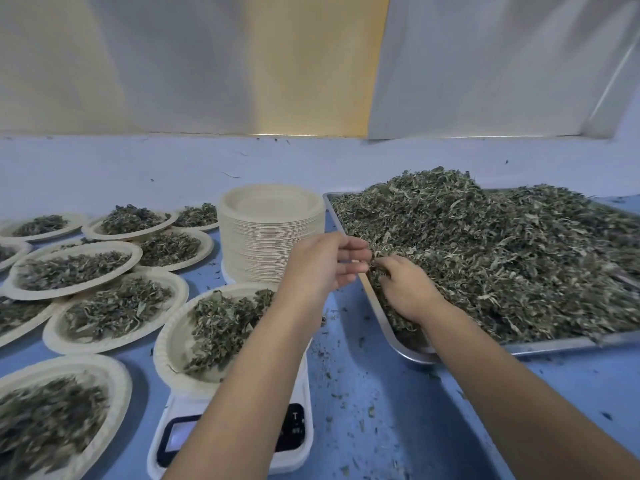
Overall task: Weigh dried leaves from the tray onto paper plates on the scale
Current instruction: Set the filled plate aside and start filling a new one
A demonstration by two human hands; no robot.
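1. Filled plates (133,252), left of tabletop (363,410): portions apparently already weighed.
2. Paper plate (166,344) on the scale (180,436): part-loaded with leaves (display too blurred to read).
3. Left hand (322,261): forearm crosses above the scale and reaches toward the tray (412,353). Fingers loosely apart, holding nothing evident.
4. Right hand (405,289): palm down in the tray's near-left corner, fingers curled into the dried leaves (502,254), clamped on a clump.
5. Step judged: gathering a top-up. The next move calls for carrying the clump left and releasing it sparingly over the plate.
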